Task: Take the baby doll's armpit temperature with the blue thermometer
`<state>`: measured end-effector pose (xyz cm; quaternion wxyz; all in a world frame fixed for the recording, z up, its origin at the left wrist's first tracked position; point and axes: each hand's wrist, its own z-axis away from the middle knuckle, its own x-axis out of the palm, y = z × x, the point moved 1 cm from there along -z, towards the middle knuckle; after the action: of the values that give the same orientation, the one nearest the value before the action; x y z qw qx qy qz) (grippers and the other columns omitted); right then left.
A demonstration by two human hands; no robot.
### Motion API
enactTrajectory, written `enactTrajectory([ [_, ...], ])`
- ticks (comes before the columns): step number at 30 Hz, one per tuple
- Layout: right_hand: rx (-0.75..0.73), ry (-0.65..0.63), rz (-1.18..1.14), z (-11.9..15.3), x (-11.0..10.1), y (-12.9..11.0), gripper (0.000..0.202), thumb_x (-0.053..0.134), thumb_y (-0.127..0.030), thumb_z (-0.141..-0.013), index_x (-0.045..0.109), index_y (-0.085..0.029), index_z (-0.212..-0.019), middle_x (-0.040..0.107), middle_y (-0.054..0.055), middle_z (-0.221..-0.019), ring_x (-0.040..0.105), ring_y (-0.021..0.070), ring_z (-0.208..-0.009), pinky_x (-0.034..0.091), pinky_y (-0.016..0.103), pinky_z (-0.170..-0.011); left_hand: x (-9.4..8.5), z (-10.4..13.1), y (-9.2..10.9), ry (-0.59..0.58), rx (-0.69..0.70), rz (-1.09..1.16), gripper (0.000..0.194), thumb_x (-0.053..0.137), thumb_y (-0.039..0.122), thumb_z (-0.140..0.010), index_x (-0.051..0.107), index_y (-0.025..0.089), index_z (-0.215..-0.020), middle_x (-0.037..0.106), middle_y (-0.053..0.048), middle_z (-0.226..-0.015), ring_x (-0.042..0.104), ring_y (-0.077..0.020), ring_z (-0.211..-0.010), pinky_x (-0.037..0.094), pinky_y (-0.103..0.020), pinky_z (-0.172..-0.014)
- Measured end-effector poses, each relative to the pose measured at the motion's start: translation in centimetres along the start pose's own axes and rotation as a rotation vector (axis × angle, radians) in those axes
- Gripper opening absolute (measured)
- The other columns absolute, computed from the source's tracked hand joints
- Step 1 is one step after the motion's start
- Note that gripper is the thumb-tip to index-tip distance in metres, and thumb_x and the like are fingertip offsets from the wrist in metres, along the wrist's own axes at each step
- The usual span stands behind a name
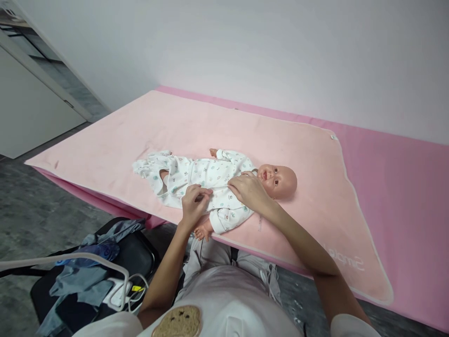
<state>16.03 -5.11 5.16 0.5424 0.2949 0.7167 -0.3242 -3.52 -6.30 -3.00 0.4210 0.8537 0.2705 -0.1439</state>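
Note:
A baby doll (pixel 282 181) lies on its back on the pale pink mat, head to the right and legs to the left. It wears a white long-sleeved baby romper (pixel 206 171) with small coloured prints. My left hand (pixel 195 201) is closed in a pinch at the romper's near side, around the belly. Higher up, over the chest, my right hand (pixel 249 189) pinches the romper's front edge between thumb and fingers. One doll hand (pixel 202 231) pokes out of the near sleeve at the mat's edge. The romper's legs are bunched, and a bare patch of leg shows through a gap.
Under the doll, the pale pink mat (pixel 298 140) covers part of a darker pink tabletop (pixel 403 187), which meets a white wall. Below left, a black chair (pixel 136 257) carries grey-blue cloth (pixel 84 283) and a white device with a cable. A pale curved bar crosses there.

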Motion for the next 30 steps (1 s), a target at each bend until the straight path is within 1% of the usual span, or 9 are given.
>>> enactTrajectory([
  [3, -0.003, 0.003, -0.004, 0.0, 0.0, 0.0, 0.030, 0.035, -0.022, -0.094, 0.063, -0.015, -0.086, 0.068, 0.007, -0.081, 0.058, 0.0158, -0.077, 0.032, 0.031, -0.086, -0.1, -0.2, 0.4, 0.027, 0.003, -0.059, 0.003, 0.059, 0.022, -0.078, 0.056, 0.020, -0.079, 0.061, -0.002, -0.078, 0.056, -0.0180, -0.081, 0.045, -0.035, -0.079],
  [5, 0.003, 0.002, -0.006, 0.0, 0.0, 0.0, 0.030, 0.035, -0.022, -0.094, 0.063, -0.015, -0.086, 0.068, 0.006, -0.082, 0.058, 0.0158, -0.078, 0.032, 0.031, -0.086, 0.0, -0.3, 0.7, 0.027, 0.007, -0.110, 0.012, 0.059, 0.022, -0.077, 0.055, 0.020, -0.089, 0.060, -0.004, -0.086, 0.055, -0.0192, -0.084, 0.045, -0.035, -0.078],
  [7, 0.006, -0.003, -0.005, 0.0, -0.1, 0.0, 0.030, 0.035, -0.022, -0.094, 0.063, -0.015, -0.086, 0.068, 0.006, -0.082, 0.058, 0.0158, -0.078, 0.032, 0.031, -0.086, 0.1, -0.4, 1.0, 0.015, 0.008, -0.150, 0.018, 0.059, 0.022, -0.078, 0.054, 0.019, -0.095, 0.060, -0.006, -0.089, 0.054, -0.0203, -0.086, 0.044, -0.036, -0.080],
  [14, -0.001, -0.007, 0.009, 0.0, -0.2, 0.0, 0.030, 0.035, -0.021, -0.094, 0.062, -0.015, -0.083, 0.067, 0.005, -0.080, 0.058, 0.0150, -0.075, 0.032, 0.031, -0.085, 0.1, -0.2, 0.6, 0.039, -0.007, -0.138, 0.014, 0.062, 0.025, -0.077, 0.055, 0.021, -0.089, 0.060, -0.004, -0.082, 0.056, -0.0200, -0.083, 0.044, -0.037, -0.081],
  [17, -0.009, -0.032, 0.019, 0.0, -0.5, 0.1, 0.028, 0.037, -0.020, -0.093, 0.061, -0.015, -0.080, 0.067, 0.005, -0.079, 0.057, 0.0149, -0.073, 0.032, 0.031, -0.083, 0.1, 0.0, 0.3, 0.060, -0.041, -0.093, 0.017, 0.063, 0.028, -0.077, 0.056, 0.021, -0.092, 0.062, -0.003, -0.081, 0.060, -0.0190, -0.083, 0.047, -0.037, -0.081],
  [20, -0.032, -0.067, 0.035, 0.0, -1.0, 0.3, 0.026, 0.040, -0.020, -0.092, 0.060, -0.015, -0.076, 0.067, 0.005, -0.078, 0.057, 0.0153, -0.073, 0.033, 0.031, -0.081, 0.2, 0.2, -0.1, 0.094, -0.088, -0.025, 0.023, 0.065, 0.030, -0.076, 0.056, 0.021, -0.095, 0.065, -0.002, -0.080, 0.063, -0.0175, -0.079, 0.050, -0.034, -0.078],
  [25, -0.018, -0.089, 0.066, 0.4, -2.2, 0.6, 0.026, 0.040, -0.019, -0.091, 0.059, -0.016, -0.075, 0.066, 0.006, -0.074, 0.058, 0.0168, -0.072, 0.033, 0.032, -0.077, 0.4, 0.6, -0.1, 0.099, -0.124, 0.029, 0.028, 0.065, 0.031, -0.076, 0.057, 0.021, -0.101, 0.067, -0.002, -0.080, 0.066, -0.0166, -0.079, 0.053, -0.032, -0.077],
  [28, -0.004, -0.084, 0.096, 0.9, -3.2, 0.4, 0.026, 0.040, -0.019, -0.091, 0.059, -0.017, -0.074, 0.065, 0.005, -0.071, 0.057, 0.0177, -0.070, 0.034, 0.031, -0.073, 0.4, 0.6, 0.1, 0.109, -0.125, -0.003, 0.029, 0.063, 0.031, -0.078, 0.056, 0.021, -0.104, 0.068, -0.003, -0.084, 0.066, -0.0171, -0.080, 0.053, -0.032, -0.075],
  [30, 0.004, -0.053, 0.110, 1.4, -4.0, 0.2, 0.025, 0.040, -0.018, -0.090, 0.059, -0.017, -0.075, 0.065, 0.005, -0.070, 0.057, 0.0178, -0.069, 0.034, 0.032, -0.074, 0.5, 0.5, 0.3, 0.142, -0.078, -0.077, 0.025, 0.063, 0.029, -0.077, 0.058, 0.020, -0.099, 0.068, -0.003, -0.083, 0.065, -0.0182, -0.082, 0.051, -0.034, -0.079],
])
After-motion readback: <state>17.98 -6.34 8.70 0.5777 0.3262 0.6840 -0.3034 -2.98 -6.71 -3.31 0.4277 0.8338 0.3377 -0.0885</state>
